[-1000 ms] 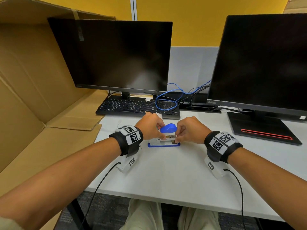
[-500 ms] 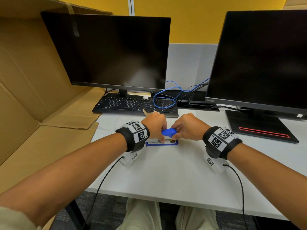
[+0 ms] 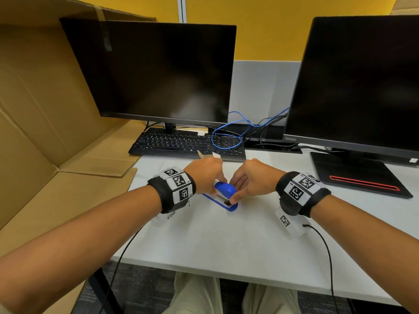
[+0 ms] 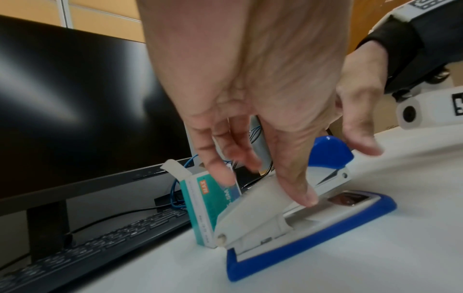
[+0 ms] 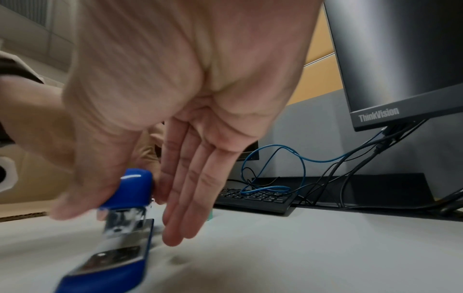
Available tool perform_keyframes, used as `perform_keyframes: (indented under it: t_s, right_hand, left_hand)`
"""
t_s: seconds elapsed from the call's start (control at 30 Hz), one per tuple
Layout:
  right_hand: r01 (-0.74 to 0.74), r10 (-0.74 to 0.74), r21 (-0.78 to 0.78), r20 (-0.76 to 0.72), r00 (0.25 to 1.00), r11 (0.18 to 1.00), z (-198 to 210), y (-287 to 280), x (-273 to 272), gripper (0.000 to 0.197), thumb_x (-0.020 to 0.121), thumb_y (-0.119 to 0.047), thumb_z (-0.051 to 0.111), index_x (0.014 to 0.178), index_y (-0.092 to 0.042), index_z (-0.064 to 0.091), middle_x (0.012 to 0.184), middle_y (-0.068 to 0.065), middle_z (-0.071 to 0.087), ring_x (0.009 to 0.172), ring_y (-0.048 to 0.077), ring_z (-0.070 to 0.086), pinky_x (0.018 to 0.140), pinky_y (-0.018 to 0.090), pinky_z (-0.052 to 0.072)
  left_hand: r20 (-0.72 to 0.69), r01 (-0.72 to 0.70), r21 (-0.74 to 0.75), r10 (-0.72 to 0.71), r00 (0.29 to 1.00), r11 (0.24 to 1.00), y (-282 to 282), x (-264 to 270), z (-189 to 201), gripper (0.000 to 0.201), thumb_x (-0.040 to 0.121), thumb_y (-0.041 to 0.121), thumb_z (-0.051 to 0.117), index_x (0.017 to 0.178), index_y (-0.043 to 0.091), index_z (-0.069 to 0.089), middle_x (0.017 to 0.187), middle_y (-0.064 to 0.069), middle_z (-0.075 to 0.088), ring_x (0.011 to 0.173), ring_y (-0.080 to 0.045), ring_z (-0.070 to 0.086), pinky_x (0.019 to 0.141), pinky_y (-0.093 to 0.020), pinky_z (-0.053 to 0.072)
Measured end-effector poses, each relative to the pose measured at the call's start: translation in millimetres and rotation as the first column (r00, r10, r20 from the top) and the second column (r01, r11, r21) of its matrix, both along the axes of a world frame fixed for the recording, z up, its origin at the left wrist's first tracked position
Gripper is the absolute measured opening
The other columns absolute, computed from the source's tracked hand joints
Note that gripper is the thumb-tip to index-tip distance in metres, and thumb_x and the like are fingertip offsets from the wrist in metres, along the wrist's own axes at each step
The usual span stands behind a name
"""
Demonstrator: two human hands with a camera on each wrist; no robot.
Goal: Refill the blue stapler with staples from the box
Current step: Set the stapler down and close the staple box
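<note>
1. The blue stapler [image 3: 223, 196] lay on the desk [image 3: 226, 245] at frame centre, between both hands. Its long axis ran from the hinge at upper left to the nose at lower right.
2. The left hand [image 3: 204, 175] rested its thumb on the white arm, fingers loose.
3. The right hand [image 3: 251, 180], fingers straight, flanked the blue cap and was nearer the nose.
4. The box [image 4: 208, 208] stood just behind the hinge.

Glossy blue plastic stapler [image 4: 330, 150], shiny metal anvil plate [image 5: 112, 255]
</note>
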State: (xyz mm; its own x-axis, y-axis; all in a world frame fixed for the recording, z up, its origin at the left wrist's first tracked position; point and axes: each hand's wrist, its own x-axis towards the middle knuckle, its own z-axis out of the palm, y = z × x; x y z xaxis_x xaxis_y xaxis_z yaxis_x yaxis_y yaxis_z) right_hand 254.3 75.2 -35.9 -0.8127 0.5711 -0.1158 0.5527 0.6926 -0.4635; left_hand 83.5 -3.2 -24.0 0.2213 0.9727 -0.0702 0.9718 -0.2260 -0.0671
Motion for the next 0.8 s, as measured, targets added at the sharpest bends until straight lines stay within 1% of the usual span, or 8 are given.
perform_keyframes:
  t_s: [0.07,0.13,0.17,0.27,0.37,0.53,0.67,0.8]
  right_hand:
    - [0.023,-0.023,0.005,0.003,1.000,1.000,3,1,-2,0.058,0.062,-0.058,0.082,0.103,-0.018,0.076,0.090,-0.005,0.078,0.081,0.004,0.073,0.082,0.026,0.060]
    - [0.028,-0.029,0.041,0.012,1.000,0.999,6,2,-5,0.058,0.067,-0.061,0.076,0.105,-0.017,0.076,0.094,-0.004,0.078,0.083,0.005,0.072,0.082,0.026,0.060]
    - [0.023,-0.025,0.066,0.017,1.000,0.998,7,3,-8,0.056,0.070,-0.061,0.075,0.106,-0.017,0.075,0.095,-0.003,0.078,0.083,0.006,0.072,0.082,0.026,0.060]
    - [0.034,-0.036,0.136,0.016,0.999,0.990,7,7,-15,0.048,0.077,-0.054,0.073,0.104,-0.015,0.075,0.095,0.000,0.077,0.084,0.011,0.072,0.083,0.030,0.060]
    - [0.069,-0.071,0.217,0.002,0.997,0.974,6,11,-24,0.042,0.080,-0.047,0.073,0.105,-0.013,0.074,0.100,0.003,0.075,0.088,0.015,0.068,0.082,0.035,0.060]
    - [0.130,-0.123,0.327,-0.045,0.991,0.936,5,16,-37,0.047,0.083,-0.042,0.071,0.120,-0.013,0.066,0.120,0.006,0.068,0.107,0.020,0.061,0.090,0.033,0.054]
    - [0.183,-0.155,0.312,-0.110,0.982,0.932,6,18,-46,0.049,0.086,-0.031,0.071,0.131,-0.015,0.058,0.133,0.006,0.060,0.122,0.023,0.053,0.098,0.034,0.047]
    - [0.192,-0.148,0.291,-0.166,0.975,0.937,4,22,-58,0.042,0.086,-0.026,0.071,0.126,-0.018,0.059,0.130,0.007,0.062,0.118,0.022,0.058,0.092,0.033,0.052]
  left_hand:
    - [0.014,0.006,-0.027,-0.006,1.000,1.000,-5,-6,0,0.038,0.079,0.025,0.073,0.116,0.029,0.071,0.086,0.001,0.051,0.098,-0.024,0.056,0.068,-0.029,0.038]
    - [0.052,0.001,-0.051,0.002,0.999,0.999,-10,-14,-1,0.037,0.078,0.025,0.073,0.115,0.029,0.071,0.077,0.003,0.054,0.086,-0.022,0.055,0.068,-0.027,0.042]
    - [0.066,-0.009,-0.063,0.014,0.998,0.998,-13,-18,-1,0.039,0.077,0.031,0.074,0.115,0.030,0.070,0.076,0.005,0.055,0.082,-0.020,0.051,0.070,-0.027,0.043]
    - [0.096,-0.050,-0.096,0.059,0.994,0.994,-20,-23,-2,0.055,0.068,0.061,0.073,0.113,0.029,0.070,0.083,0.005,0.054,0.082,-0.016,0.045,0.062,-0.022,0.036]
    - [0.129,-0.133,-0.108,0.147,0.981,0.985,-23,-26,-6,0.063,0.071,0.073,0.063,0.117,0.031,0.068,0.092,0.002,0.049,0.091,-0.016,0.041,0.073,-0.028,0.037]
    - [0.118,-0.191,-0.107,0.203,0.972,0.976,-24,-34,-4,0.062,0.080,0.061,0.062,0.130,0.024,0.063,0.110,-0.006,0.061,0.096,-0.016,0.038,0.079,-0.028,0.035]
    - [0.067,-0.239,-0.123,0.248,0.966,0.963,-23,-42,0,0.064,0.084,0.056,0.061,0.136,0.018,0.058,0.120,-0.009,0.058,0.115,-0.023,0.048,0.086,-0.029,0.039]
    - [0.045,-0.276,-0.118,0.283,0.958,0.954,-19,-53,3,0.063,0.085,0.049,0.064,0.137,0.015,0.056,0.125,-0.008,0.059,0.119,-0.024,0.047,0.088,-0.031,0.043]
